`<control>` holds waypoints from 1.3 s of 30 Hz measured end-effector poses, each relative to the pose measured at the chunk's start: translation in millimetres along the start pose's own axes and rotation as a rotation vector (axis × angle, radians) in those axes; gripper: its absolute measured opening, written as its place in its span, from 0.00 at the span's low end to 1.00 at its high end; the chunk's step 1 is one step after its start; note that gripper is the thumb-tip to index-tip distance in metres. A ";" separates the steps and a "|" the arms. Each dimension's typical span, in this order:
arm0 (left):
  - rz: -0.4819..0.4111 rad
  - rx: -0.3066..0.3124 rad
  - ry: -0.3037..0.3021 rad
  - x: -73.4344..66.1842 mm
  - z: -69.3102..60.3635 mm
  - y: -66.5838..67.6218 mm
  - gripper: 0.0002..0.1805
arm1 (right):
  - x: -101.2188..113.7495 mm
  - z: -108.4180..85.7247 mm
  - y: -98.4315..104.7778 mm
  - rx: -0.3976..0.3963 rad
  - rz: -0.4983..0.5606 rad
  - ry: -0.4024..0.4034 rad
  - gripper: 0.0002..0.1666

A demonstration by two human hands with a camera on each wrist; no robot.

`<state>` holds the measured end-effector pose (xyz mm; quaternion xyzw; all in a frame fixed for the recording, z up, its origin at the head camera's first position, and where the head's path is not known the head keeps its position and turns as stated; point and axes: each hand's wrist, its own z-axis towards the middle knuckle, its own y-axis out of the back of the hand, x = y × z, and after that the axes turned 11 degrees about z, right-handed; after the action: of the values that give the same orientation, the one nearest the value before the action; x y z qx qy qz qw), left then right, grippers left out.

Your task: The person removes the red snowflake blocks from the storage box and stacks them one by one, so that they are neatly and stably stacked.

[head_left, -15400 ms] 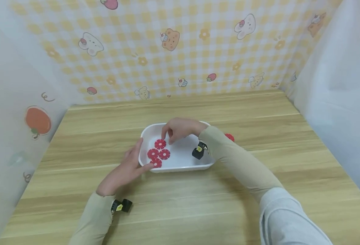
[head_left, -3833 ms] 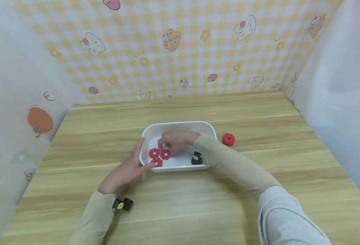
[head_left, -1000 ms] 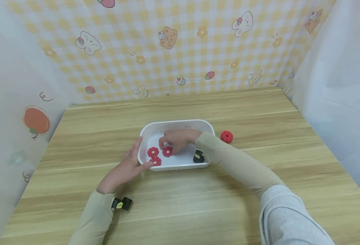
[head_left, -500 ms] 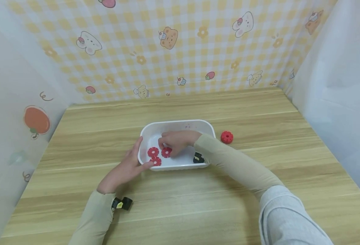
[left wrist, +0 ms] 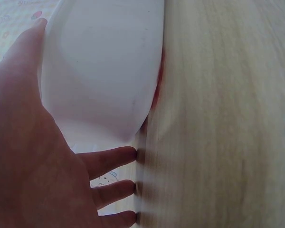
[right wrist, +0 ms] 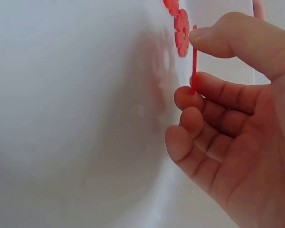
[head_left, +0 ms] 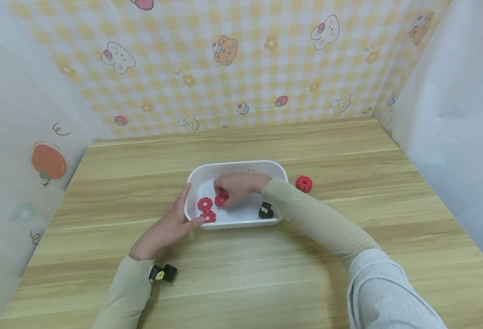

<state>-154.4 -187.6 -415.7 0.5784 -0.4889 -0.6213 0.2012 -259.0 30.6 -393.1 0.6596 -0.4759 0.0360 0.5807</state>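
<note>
Inside the white tray [head_left: 249,224], my right hand [head_left: 240,187] pinches a red snowflake disc [head_left: 220,200] between thumb and fingers. In the right wrist view that disc [right wrist: 195,61] is seen edge-on, standing up from the tray floor. Two more discs lie flat at the tray's left end: one disc [head_left: 205,204] behind and another disc [head_left: 208,216] near the front wall. My left hand [head_left: 165,230] rests against the tray's left corner, thumb at the front rim. The left wrist view shows several fairly straight fingers [left wrist: 113,161], their tips on the table.
A small stack of red discs [head_left: 304,183] stands on the wooden table [head_left: 249,274], just right of the tray. A patterned cloth [head_left: 208,77] hangs behind the table. White sheets [head_left: 455,137] close off both sides.
Fifteen seconds ago four discs lay in the tray; the rearmost has gone from its spot. Within the last second my right hand has gripped one disc and tipped it up. My left hand stays put.
</note>
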 end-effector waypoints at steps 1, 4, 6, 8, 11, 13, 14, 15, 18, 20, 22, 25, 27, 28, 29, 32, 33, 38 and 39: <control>-0.002 0.001 0.002 -0.2 -0.1 0.1 0.57 | 0.0 -0.4 0.8 -0.001 0.005 -0.002 0.11; -0.006 0.008 0.015 -0.6 -0.5 0.2 0.57 | -0.7 -1.5 2.9 -0.006 0.006 0.002 0.11; -0.003 0.010 0.019 -0.8 -0.7 0.2 0.57 | -0.8 -2.9 4.9 -0.013 0.003 0.001 0.12; 0.001 0.010 0.019 -0.8 -0.9 0.1 0.57 | -0.5 -4.4 7.2 -0.025 -0.006 0.000 0.13; 0.011 0.008 0.013 -1.0 -1.0 0.0 0.57 | 0.5 -7.9 11.0 -0.042 -0.017 -0.010 0.14; 0.010 0.008 0.011 -1.2 -0.9 0.0 0.57 | 0.7 -10.1 13.1 -0.051 -0.012 -0.013 0.14; 0.008 0.007 0.011 -1.3 -0.8 0.0 0.57 | 0.8 -11.3 14.1 -0.055 -0.007 -0.015 0.14; 0.006 0.007 0.010 -1.4 -0.7 0.0 0.57 | 0.8 -12.7 15.0 -0.060 -0.004 -0.019 0.14; 0.004 0.006 0.007 -1.0 -0.4 -0.3 0.58 | 0.8 -16.6 17.7 -0.073 0.011 -0.027 0.14; 0.003 0.003 0.005 -0.4 -0.1 -0.6 0.58 | 0.7 -19.4 19.5 -0.081 0.008 -0.038 0.15; 0.005 0.003 0.005 0.2 0.3 -1.0 0.58 | 0.6 -22.3 21.4 -0.086 0.009 -0.046 0.15; 0.002 0.001 0.010 0.4 0.3 -1.2 0.57 | 0.9 -27.2 24.8 -0.099 0.012 -0.051 0.16; -0.001 0.001 0.012 0.2 0.2 -1.2 0.57 | 0.8 -30.7 26.9 -0.111 0.019 -0.044 0.16; -0.002 -0.001 0.012 0.1 0.3 -1.2 0.57 | 0.6 -32.4 28.0 -0.119 0.017 -0.038 0.16; -0.005 -0.002 0.012 0.0 0.4 -1.3 0.57 | 0.4 -34.3 29.1 -0.128 0.017 -0.034 0.16; -0.008 -0.005 0.006 -0.2 0.8 -1.5 0.57 | -0.5 -40.5 32.4 -0.151 0.012 -0.018 0.16; -0.008 -0.008 0.004 -0.3 0.9 -1.6 0.57 | -0.8 -42.7 33.6 -0.158 0.011 -0.015 0.16; -0.006 -0.011 0.004 -0.3 0.6 -1.7 0.57 | -3.7 -54.1 38.5 -0.190 0.009 -0.015 0.16; -0.004 -0.009 0.008 0.0 0.6 -1.8 0.57 | -4.2 -56.6 39.5 -0.195 0.014 -0.020 0.16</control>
<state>-154.4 -186.5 -417.3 0.5809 -0.4841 -0.6215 0.2046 -259.1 83.4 -348.4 0.5969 -0.4874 -0.0131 0.6372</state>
